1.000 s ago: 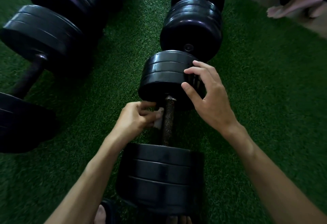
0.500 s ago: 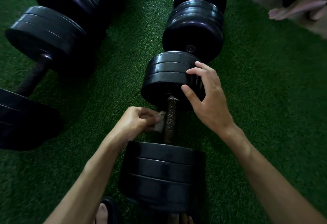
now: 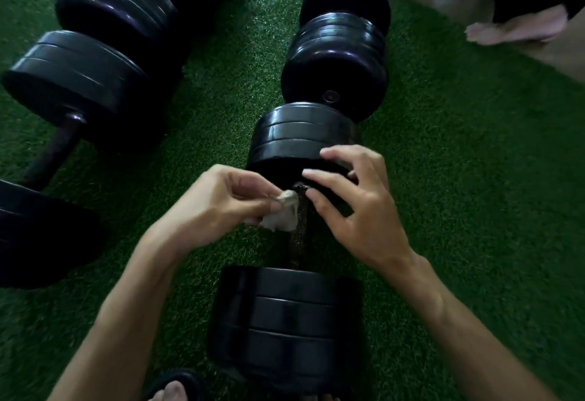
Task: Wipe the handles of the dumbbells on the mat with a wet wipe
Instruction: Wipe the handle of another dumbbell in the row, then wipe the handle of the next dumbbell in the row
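A black dumbbell lies lengthwise in front of me on the green mat (image 3: 474, 210), with a dark knurled handle (image 3: 297, 242) between its far plates (image 3: 300, 135) and near plates (image 3: 285, 318). My left hand (image 3: 218, 207) pinches a crumpled whitish wet wipe (image 3: 283, 215) against the upper left side of the handle. My right hand (image 3: 357, 207) hovers over the handle's far end with loosely curled fingers at the inner face of the far plates, holding nothing.
A second dumbbell (image 3: 338, 52) lies end to end beyond the first. Two more dumbbells (image 3: 82, 78) lie at the left, one with a bare handle (image 3: 50, 157). My sandalled foot (image 3: 171, 388) is at the bottom edge. Another person's foot (image 3: 512, 30) stands top right, off the mat.
My left hand has lifted the wipe up along the handle toward the far plates. My right hand has come off the far plates and moved inward over the handle's far end.
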The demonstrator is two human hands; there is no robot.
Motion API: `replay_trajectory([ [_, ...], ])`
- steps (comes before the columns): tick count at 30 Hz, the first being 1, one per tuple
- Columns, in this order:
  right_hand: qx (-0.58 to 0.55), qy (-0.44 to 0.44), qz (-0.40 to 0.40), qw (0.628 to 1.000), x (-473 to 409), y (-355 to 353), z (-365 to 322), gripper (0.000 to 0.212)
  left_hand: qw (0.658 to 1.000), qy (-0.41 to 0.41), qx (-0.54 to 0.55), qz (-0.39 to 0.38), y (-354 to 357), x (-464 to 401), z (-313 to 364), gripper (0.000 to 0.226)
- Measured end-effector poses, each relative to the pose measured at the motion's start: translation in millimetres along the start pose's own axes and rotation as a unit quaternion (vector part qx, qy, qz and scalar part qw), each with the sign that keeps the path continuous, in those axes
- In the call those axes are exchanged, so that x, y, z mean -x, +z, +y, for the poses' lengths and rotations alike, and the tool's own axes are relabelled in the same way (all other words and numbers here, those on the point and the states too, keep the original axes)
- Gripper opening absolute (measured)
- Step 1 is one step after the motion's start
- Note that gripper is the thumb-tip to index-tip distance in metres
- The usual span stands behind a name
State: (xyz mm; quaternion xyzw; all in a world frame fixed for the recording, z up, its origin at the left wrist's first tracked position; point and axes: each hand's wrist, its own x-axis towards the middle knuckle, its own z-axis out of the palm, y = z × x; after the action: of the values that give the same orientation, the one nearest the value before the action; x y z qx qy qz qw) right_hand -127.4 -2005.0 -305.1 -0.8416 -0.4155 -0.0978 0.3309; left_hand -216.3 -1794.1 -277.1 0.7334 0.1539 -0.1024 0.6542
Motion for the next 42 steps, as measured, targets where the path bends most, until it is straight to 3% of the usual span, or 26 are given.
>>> replay_trajectory([
  [6,-0.161,0.127,-0.127,0.97,-18,-21,-11,0.038,0.998,0.016,0.061,-0.027,-9,-16,34,0.032],
  [9,-0.278,0.253,-0.188,0.907,-42,-48,-23,0.037,0.991,-0.035,0.121,-0.048,-8,-19,57,0.032],
  [12,-0.423,0.374,-0.155,0.811,-68,-87,-37,0.025,0.981,-0.084,0.171,-0.046,-4,-12,98,0.036],
  [15,-0.474,0.444,-0.124,0.75,-86,-125,-53,0.026,0.981,-0.091,0.173,-0.02,3,5,146,0.036],
  [19,-0.49,0.5,-0.114,0.705,-111,-198,-99,0.032,0.99,-0.083,0.116,-0.006,8,46,229,0.033],
  [24,-0.511,0.575,-0.098,0.632,-152,-305,-181,0.024,0.997,-0.062,0.035,-0.001,5,99,349,0.039],
  [28,-0.505,0.608,-0.065,0.609,-182,-384,-245,0.02,0.996,-0.08,-0.031,-0.027,1,143,435,0.031],
  [33,-0.493,0.629,-0.036,0.6,-206,-453,-305,0.019,0.99,-0.026,-0.127,-0.057,-9,184,511,0.013],
  [37,-0.498,0.627,-0.01,0.599,-223,-483,-327,0.022,0.985,0.007,-0.161,-0.064,-13,198,550,0.012],
  [42,-0.545,0.623,0.005,0.561,-239,-505,-329,0.022,0.981,0.032,-0.185,-0.048,-18,199,572,0.01],
])
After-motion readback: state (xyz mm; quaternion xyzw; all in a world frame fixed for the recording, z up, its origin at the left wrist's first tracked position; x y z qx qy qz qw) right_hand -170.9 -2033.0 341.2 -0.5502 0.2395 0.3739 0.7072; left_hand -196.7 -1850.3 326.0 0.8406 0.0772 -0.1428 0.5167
